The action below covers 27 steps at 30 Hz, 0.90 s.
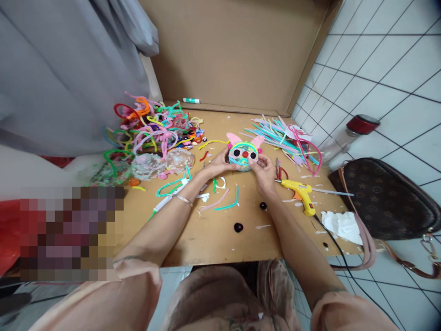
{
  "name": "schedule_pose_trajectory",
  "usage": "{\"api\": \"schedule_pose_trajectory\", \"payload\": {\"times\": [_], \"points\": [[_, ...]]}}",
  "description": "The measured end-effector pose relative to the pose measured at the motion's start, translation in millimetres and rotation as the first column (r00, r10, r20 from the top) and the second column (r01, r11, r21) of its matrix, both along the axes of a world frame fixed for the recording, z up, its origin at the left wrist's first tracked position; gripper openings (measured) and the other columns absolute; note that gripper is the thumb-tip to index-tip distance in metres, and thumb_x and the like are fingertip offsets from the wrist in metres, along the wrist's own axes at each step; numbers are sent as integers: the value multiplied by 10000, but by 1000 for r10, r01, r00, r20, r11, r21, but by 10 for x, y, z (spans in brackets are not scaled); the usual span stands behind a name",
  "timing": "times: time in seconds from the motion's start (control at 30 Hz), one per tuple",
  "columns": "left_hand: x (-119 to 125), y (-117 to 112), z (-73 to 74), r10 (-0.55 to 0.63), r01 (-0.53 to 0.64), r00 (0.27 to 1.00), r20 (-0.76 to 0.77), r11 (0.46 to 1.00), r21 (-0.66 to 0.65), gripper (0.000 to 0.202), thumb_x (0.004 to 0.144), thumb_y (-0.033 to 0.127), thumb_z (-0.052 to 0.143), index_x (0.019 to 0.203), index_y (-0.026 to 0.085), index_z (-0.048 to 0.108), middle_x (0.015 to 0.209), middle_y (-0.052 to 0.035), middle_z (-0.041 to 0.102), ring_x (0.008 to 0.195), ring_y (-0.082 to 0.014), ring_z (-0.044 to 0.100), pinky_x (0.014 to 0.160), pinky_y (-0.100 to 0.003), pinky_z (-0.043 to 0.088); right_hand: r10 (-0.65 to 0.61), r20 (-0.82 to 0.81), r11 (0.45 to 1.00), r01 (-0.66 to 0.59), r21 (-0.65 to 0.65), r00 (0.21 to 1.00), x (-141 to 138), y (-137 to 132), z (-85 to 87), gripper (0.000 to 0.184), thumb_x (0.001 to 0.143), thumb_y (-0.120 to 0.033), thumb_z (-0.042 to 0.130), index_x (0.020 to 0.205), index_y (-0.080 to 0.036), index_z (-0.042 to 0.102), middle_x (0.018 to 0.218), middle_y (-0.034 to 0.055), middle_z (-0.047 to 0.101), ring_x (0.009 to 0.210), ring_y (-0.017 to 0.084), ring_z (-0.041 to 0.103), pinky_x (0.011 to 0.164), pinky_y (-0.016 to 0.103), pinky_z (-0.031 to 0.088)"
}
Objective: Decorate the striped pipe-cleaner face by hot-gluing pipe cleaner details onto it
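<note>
Between my two hands, above the middle of the table, is a round animal-face craft (pixel 244 161) with pink ears, black eyes, a red nose and yellow and teal bands. My left hand (pixel 220 164) grips its left edge. On the other side, my right hand (pixel 264 171) holds the lower right edge, the thumb against the front near one eye. Both hands' fingers are partly hidden behind the craft. Closer to me lie two black pieces (pixel 238 227), and a bent teal pipe cleaner (pixel 227 206) rests left of them.
A yellow glue gun (pixel 299 192) with its cord lies on the right, near a crumpled tissue (pixel 341 225) and a brown handbag (pixel 389 197). Tangled pipe cleaners (pixel 151 124) heap at left; straight ones (pixel 275 133) lie back right. A glue stick (pixel 191 100) is at the back.
</note>
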<state>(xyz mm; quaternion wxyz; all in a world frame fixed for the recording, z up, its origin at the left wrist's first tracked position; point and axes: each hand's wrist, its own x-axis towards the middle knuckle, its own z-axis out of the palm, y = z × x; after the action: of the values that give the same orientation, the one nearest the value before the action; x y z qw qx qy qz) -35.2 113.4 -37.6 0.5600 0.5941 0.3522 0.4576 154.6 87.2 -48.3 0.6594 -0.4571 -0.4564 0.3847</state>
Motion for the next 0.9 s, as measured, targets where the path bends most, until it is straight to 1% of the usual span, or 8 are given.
{"api": "schedule_pose_trajectory", "payload": {"times": [0.2,0.33,0.47,0.6,0.77,0.9], "points": [[14,7,-2,24,-23,999,-32,999,26,1004,527,357,926,1408,116,509,1435,-191,626,1332,-377,594,1189,-546,423,-20,20,999,19,47,1000,-40,-31,14,554,566,-435,883,983,-234,579,956,29,713,915,203,709,893,418,609],[21,-6,13,20,-19,999,-40,999,38,974,536,355,922,1395,123,526,1405,-180,648,1310,-371,609,1176,-547,434,-16,14,999,16,28,1000,-34,-32,39,543,558,-380,874,983,-233,568,956,30,705,907,206,709,897,427,610],[26,-7,5,22,-21,999,-27,999,38,981,546,360,935,1413,146,528,1395,-164,661,1305,-360,612,1178,-539,433,8,46,1000,-9,21,999,-9,-29,63,524,566,-353,866,978,-233,565,976,33,713,919,203,706,907,426,604],[37,0,-12,21,-20,1000,-10,999,37,998,537,361,946,1416,133,534,1418,-184,641,1333,-374,595,1193,-546,417,-3,50,1000,2,24,999,-4,-25,65,512,558,-348,861,962,-234,568,955,25,718,896,199,703,879,412,606],[43,-4,-8,15,-15,1000,11,1000,5,1007,525,340,951,1419,145,531,1424,-175,639,1339,-380,595,1190,-547,429,6,56,1000,-7,10,998,-14,-28,67,529,549,-372,861,970,-232,572,953,26,696,900,202,690,880,420,599],[27,-23,21,21,-21,1000,-2,1000,-12,1012,529,349,953,1416,126,523,1411,-187,648,1310,-379,613,1176,-554,441,29,-1,999,-29,-16,1000,-9,-30,84,534,545,-401,864,969,-226,591,951,34,704,922,215,691,902,437,597]]}}
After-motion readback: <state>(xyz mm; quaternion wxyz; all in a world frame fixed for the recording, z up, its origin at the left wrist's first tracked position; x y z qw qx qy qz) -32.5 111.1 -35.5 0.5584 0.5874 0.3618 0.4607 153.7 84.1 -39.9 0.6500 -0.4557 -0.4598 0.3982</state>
